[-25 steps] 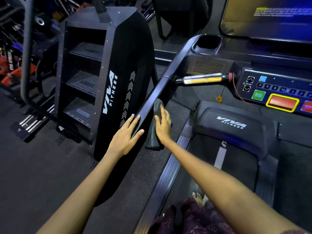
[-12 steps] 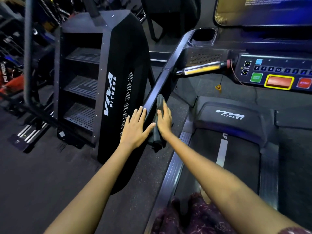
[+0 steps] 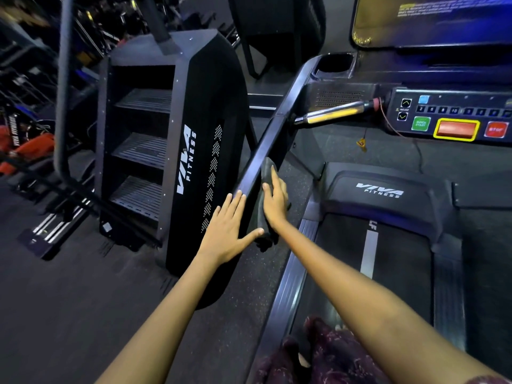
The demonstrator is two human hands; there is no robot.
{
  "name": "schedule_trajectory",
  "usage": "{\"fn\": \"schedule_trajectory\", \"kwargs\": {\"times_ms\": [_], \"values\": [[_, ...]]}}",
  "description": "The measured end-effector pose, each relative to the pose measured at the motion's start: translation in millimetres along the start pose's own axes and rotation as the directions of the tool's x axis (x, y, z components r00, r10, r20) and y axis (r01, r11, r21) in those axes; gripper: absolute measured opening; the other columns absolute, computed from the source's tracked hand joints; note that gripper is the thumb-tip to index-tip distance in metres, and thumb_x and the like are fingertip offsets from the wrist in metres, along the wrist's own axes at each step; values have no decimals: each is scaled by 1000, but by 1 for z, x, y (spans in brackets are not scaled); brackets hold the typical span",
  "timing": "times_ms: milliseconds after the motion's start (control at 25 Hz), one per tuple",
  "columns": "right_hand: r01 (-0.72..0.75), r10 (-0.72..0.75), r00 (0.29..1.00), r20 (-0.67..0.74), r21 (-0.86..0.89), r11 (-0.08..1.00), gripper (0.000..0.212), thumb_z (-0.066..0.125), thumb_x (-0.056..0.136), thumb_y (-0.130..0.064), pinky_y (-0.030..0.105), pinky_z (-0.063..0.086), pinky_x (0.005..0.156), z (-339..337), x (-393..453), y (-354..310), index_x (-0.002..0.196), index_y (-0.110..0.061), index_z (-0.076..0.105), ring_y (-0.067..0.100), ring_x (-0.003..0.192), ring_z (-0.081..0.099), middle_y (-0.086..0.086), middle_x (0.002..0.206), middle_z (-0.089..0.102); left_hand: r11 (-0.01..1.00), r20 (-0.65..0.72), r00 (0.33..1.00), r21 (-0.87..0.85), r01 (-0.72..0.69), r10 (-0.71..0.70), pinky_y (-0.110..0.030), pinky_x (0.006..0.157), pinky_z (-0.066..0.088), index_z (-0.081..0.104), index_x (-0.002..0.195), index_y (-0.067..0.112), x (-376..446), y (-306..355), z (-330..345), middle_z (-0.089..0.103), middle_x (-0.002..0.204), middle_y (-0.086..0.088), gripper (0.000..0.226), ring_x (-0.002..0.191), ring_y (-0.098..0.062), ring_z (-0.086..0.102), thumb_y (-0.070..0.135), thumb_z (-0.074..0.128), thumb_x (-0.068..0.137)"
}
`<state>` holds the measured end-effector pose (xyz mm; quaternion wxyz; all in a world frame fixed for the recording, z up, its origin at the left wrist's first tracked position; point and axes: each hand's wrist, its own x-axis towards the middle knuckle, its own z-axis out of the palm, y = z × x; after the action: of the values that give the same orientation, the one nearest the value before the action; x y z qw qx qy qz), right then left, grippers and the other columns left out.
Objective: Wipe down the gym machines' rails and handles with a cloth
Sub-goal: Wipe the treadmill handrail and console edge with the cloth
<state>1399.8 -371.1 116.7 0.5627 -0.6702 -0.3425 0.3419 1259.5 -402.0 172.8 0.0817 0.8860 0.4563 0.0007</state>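
Fingers (image 3: 274, 175) of right hand (image 3: 276, 203) flat on cloth (image 3: 266, 167) against treadmill rail (image 3: 266, 139)

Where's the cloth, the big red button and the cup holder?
cloth (image 3: 266, 168): head view, its top end.
red button (image 3: 456, 128): head view, middle of its face.
cup holder (image 3: 336, 63): head view, its dark hollow.

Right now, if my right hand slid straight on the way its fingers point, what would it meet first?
Likely the silver and yellow handle jutting beside the rail; the right hand, pressing the cloth, points up along it. Depth is unclear.
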Motion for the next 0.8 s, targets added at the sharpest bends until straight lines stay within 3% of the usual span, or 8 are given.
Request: {"fn": "schedule_trajectory", "kwargs": {"times_ms": [120, 240, 360, 520, 600, 720, 800], "values": [[127, -121, 990, 69, -87, 988, 52, 43, 99, -18, 23, 23, 100, 2, -38, 15, 146, -29, 25, 23, 126, 34, 6, 143, 36, 999, -40, 998, -33, 40, -42, -43, 118, 15, 8, 150, 19, -5, 0, 1, -1, 157, 10, 97, 142, -5, -8, 77, 13, 73], [48, -48, 995, 82, -8, 999, 51, 44, 98, -16, 33, 29, 107, -2, -33, 22, 145, -28, 29, 27, 129, 38, 6, 143, 37, 992, -85, 995, -118, 47, -58, -43, 117, 20, 17, 149, 18, -3, 3, 0, 9, 157, 10, 91, 144, -6, 0, 75, 19, 77], [-33, 33, 999, 30, 10, 999, 50, 43, 97, -16, 38, 29, 107, -5, -4, 1, 144, -29, 31, 27, 130, 37, 6, 144, 36, 990, -119, 991, -133, 44, -60, -39, 116, 22, 23, 148, 18, -5, 5, -1, 15, 156, 9, 87, 144, -7, 5, 73, 23, 80], [126, -121, 985, 124, -32, 992, 52, 45, 97, -15, 26, 23, 102, -6, -40, 9, 145, -29, 29, 23, 130, 30, 2, 146, 32, 990, -143, 987, -128, 55, -73, -38, 117, 19, 27, 146, 16, -3, 5, 0, 20, 156, 3, 85, 144, -12, 11, 70, 23, 81], [146, -142, 980, 136, -20, 989, 53, 46, 96, -12, 30, 23, 109, -5, -43, 20, 145, -25, 29, 24, 132, 31, 5, 147, 33, 987, -144, 984, -133, 89, -108, -37, 117, 15, 28, 146, 14, -4, 5, 0, 21, 156, 1, 87, 144, -13, 13, 70, 22, 80], [58, -60, 997, 54, 47, 997, 54, 45, 96, -11, 41, 30, 110, -3, -17, 7, 145, -26, 30, 27, 129, 37, 5, 145, 37, 987, -147, 981, -118, 107, -124, -35, 117, 12, 28, 146, 14, -5, 7, 0, 21, 156, 1, 87, 144, -11, 13, 70, 20, 80], [45, -47, 997, 57, 42, 998, 54, 45, 97, -14, 36, 30, 109, -2, -20, 2, 146, -29, 27, 26, 130, 35, 3, 146, 35, 988, -145, 982, -117, 104, -121, -37, 118, 14, 29, 146, 14, -4, 7, 0, 21, 155, 1, 86, 144, -11, 14, 70, 20, 81]]}}
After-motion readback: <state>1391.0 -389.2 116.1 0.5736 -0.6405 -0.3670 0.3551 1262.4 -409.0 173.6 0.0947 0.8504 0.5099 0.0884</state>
